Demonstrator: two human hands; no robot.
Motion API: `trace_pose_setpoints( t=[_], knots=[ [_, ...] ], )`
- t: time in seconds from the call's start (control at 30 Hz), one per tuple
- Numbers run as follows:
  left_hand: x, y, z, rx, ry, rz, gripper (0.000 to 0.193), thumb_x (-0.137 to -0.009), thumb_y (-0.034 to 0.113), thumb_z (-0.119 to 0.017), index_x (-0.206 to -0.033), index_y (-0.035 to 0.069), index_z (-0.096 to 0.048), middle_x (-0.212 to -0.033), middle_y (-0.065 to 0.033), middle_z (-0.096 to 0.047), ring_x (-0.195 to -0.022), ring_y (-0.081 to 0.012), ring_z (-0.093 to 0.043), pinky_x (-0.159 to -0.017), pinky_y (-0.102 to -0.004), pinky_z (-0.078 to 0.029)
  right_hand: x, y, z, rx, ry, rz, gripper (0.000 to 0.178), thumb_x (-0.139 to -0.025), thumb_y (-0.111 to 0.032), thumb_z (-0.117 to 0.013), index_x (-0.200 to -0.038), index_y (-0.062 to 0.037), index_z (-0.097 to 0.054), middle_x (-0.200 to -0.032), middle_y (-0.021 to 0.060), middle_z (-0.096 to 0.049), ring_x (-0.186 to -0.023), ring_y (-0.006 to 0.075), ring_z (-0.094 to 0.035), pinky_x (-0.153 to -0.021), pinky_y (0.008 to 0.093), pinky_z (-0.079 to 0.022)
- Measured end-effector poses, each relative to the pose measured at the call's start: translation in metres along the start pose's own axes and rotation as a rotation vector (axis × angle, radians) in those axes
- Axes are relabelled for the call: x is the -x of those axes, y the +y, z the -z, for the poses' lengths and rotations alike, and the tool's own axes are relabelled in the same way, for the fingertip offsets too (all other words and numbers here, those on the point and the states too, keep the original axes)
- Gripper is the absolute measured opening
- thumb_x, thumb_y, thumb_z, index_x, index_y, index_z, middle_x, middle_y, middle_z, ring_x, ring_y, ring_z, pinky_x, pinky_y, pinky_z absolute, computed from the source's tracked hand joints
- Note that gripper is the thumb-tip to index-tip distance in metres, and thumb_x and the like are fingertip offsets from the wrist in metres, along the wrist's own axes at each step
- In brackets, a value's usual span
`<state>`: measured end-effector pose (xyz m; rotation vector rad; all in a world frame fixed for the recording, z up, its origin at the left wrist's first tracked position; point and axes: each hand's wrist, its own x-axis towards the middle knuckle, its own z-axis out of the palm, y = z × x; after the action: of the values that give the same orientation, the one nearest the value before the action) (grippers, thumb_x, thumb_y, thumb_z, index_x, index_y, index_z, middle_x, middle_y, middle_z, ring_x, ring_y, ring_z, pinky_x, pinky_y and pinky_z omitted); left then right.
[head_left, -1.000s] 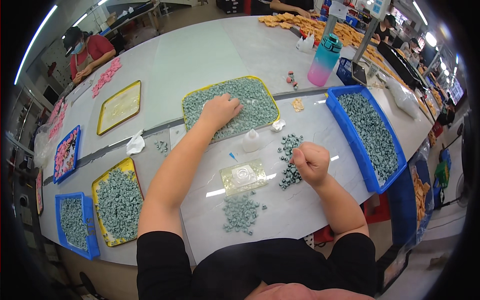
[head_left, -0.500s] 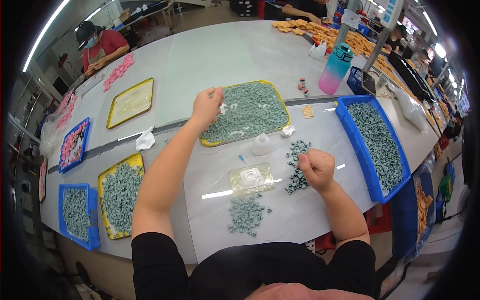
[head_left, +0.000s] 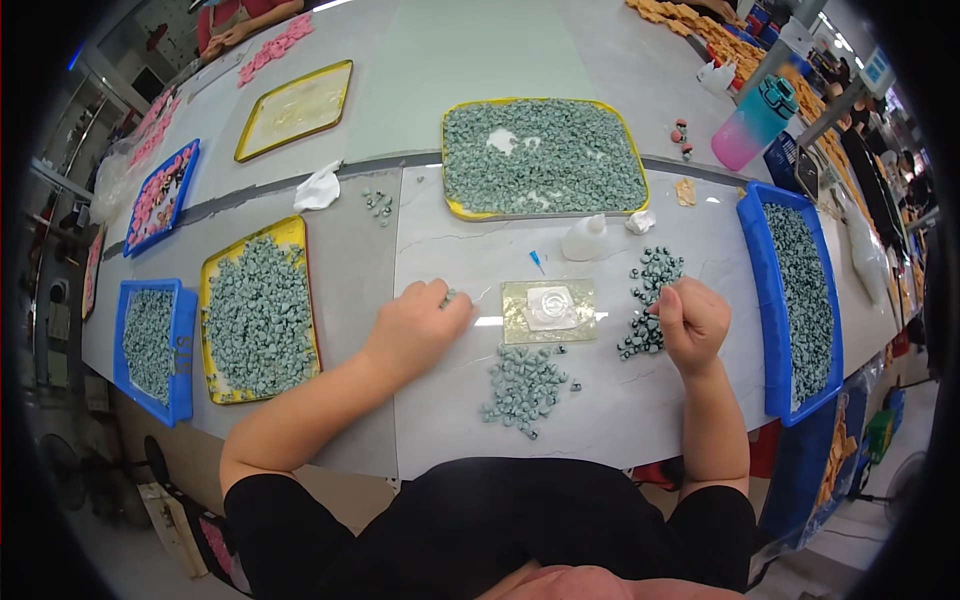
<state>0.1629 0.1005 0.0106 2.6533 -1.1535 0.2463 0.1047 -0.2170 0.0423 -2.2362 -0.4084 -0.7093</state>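
Curled above the table, left of a clear plate, my left hand (head_left: 418,322) has a small grey-green piece (head_left: 449,298) at its fingertips. My right hand (head_left: 694,322) is closed beside a loose cluster of darker green pieces (head_left: 655,268); whatever its fingers hold is hidden. Between the hands lies the yellowish clear plate (head_left: 586,330), with a white square (head_left: 550,308) bearing a round mark on it. Just below the plate is a pile of small grey-green pieces (head_left: 524,388). Behind it stand a white squeeze bottle (head_left: 584,238) and a small blue tip (head_left: 537,261).
A yellow-rimmed tray (head_left: 447,190) full of green pieces lies at the back. Another yellow tray (head_left: 312,345) and a blue bin (head_left: 183,350) sit left; a long blue bin (head_left: 768,345) stands right. A blue-pink water bottle (head_left: 755,125) stands back right. Co-workers sit across the table.
My left hand has come back from the far yellow tray toward me, carrying a small green piece. My right hand stays closed by the dark pieces. The view has tilted downward.
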Motion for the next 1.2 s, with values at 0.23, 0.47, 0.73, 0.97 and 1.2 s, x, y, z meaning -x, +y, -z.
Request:
trace_pose_setpoints(
  t=[0.23,0.47,0.73,0.97,1.2],
  knots=[
    [0.022,-0.003,-0.010,-0.076,0.026,-0.058,0.018,-0.072,0.015,-0.068,-0.085,0.009,-0.058,-0.084,-0.0067,-0.053,-0.070,-0.0222,-0.052,-0.052,-0.0336,-0.044,0.000,0.000,-0.012,-0.017,0.007,0.043,0.032,-0.085,0.000,-0.052,-0.053,-0.0006,-0.046,-0.050,0.0066,-0.050,-0.044,0.0152,-0.047,-0.044,0.0262,-0.036],
    [0.031,-0.012,-0.005,0.130,0.108,-0.028,0.036,-0.066,0.012,-0.071,-0.100,0.008,-0.059,-0.105,-0.0107,-0.053,-0.098,-0.0290,-0.052,-0.081,-0.0395,-0.041,0.000,0.001,-0.013,-0.017,-0.012,0.060,0.030,-0.083,0.002,-0.052,-0.053,-0.0001,-0.049,-0.052,0.0065,-0.052,-0.044,0.0155,-0.046,-0.045,0.0268,-0.038],
    [0.023,-0.013,0.014,0.218,-0.031,0.060,0.052,-0.068,0.022,-0.072,-0.115,0.009,-0.055,-0.129,-0.0141,-0.045,-0.122,-0.0334,-0.040,-0.100,-0.0480,-0.031,-0.001,-0.002,-0.010,0.008,-0.029,0.071,0.029,-0.083,0.002,-0.053,-0.054,0.0000,-0.049,-0.052,0.0067,-0.052,-0.045,0.0161,-0.047,-0.046,0.0271,-0.038],
    [0.013,0.010,0.008,0.161,-0.029,0.075,0.051,-0.076,0.025,-0.066,-0.123,0.008,-0.052,-0.135,-0.0161,-0.041,-0.126,-0.0338,-0.037,-0.102,-0.0506,-0.029,-0.002,-0.008,-0.011,-0.008,0.009,0.072,0.030,-0.077,0.003,-0.061,-0.051,-0.0046,-0.048,-0.048,0.0042,-0.046,-0.041,0.0184,-0.040,-0.041,0.0301,-0.030],
    [0.018,0.004,-0.005,0.083,0.078,0.004,0.031,-0.081,0.011,-0.059,-0.110,-0.002,-0.059,-0.118,-0.0176,-0.056,-0.116,-0.0342,-0.049,-0.098,-0.0443,-0.038,-0.003,-0.016,-0.004,0.023,-0.031,0.066,0.030,-0.081,0.002,-0.056,-0.052,-0.0006,-0.049,-0.050,0.0067,-0.050,-0.044,0.0170,-0.046,-0.044,0.0272,-0.036]
  ],
)
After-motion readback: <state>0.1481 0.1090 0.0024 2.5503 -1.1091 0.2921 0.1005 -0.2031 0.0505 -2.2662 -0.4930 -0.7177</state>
